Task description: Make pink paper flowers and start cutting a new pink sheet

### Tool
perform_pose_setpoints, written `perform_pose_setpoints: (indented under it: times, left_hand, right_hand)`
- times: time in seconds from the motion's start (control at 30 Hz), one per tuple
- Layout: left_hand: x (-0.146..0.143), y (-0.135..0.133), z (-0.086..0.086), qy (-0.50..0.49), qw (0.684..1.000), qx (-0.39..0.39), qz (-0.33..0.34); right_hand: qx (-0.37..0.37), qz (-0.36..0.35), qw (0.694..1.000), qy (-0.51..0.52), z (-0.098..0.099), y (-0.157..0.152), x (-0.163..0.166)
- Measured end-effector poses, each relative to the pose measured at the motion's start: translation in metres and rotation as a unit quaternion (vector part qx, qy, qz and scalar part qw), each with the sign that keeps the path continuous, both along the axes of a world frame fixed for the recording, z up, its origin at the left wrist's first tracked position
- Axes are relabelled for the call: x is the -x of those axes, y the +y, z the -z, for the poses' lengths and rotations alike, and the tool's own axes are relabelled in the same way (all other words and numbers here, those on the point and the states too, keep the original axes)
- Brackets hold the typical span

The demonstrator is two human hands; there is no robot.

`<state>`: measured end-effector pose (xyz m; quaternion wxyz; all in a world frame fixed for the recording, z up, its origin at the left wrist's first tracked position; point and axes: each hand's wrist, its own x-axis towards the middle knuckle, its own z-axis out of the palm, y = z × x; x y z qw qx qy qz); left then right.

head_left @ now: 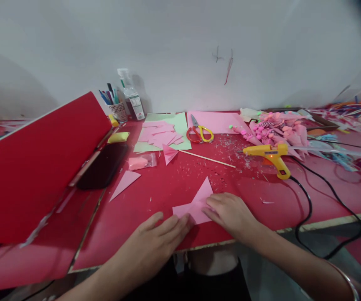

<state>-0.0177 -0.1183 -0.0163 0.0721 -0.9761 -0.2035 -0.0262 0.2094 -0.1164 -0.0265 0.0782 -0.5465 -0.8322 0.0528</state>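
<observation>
A folded pink paper (196, 205) lies near the front edge of the red table (168, 188). My left hand (160, 234) rests flat, fingers stretched, its fingertips pressing the paper's left corner. My right hand (230, 211) lies knuckles up on the paper's right side, its fingers curled down onto the fold. Neither hand lifts the paper off the table.
A yellow glue gun (270, 155) with a black cord (308, 209) lies at right. Scissors (199, 133), a wooden stick (207, 159), pink paper pieces (160, 136) and a pink triangle (124, 182) lie further back. A raised red board (36, 167) and black case (103, 167) stand left.
</observation>
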Motion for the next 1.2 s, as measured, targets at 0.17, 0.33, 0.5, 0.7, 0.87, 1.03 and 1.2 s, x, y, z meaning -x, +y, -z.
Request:
perform_pose_setpoints:
  times: [0.17, 0.33, 0.5, 0.7, 0.87, 1.03, 1.2]
  left_hand:
    - [0.014, -0.002, -0.004, 0.021, 0.999, 0.029, -0.019]
    - [0.015, -0.002, -0.003, 0.028, 0.997, 0.05, -0.042]
    - [0.017, -0.003, -0.003, 0.029, 0.996, 0.063, -0.047]
    - [0.023, -0.003, -0.008, 0.031, 0.994, 0.094, -0.056]
    - [0.025, 0.0, -0.007, 0.006, 0.993, 0.111, -0.048]
    - [0.028, 0.002, -0.006, -0.017, 0.994, 0.103, -0.025]
    - [0.027, 0.0, -0.005, -0.034, 0.99, 0.125, -0.058]
  right_hand:
    - [-0.012, 0.013, 1.0, 0.016, -0.002, -0.005, 0.0]
    - [-0.123, -0.122, 0.985, 0.005, -0.001, -0.021, 0.004]
    - [-0.04, -0.158, 0.986, 0.037, -0.001, -0.034, 0.002]
    - [-0.051, -0.091, 0.993, 0.056, 0.0, -0.044, -0.021]
    - [-0.063, -0.051, 0.996, 0.039, 0.006, -0.051, -0.041]
    - [-0.075, -0.031, 0.996, 0.024, 0.009, -0.055, -0.055]
    - [-0.072, 0.002, 0.995, 0.075, 0.0, -0.044, -0.051]
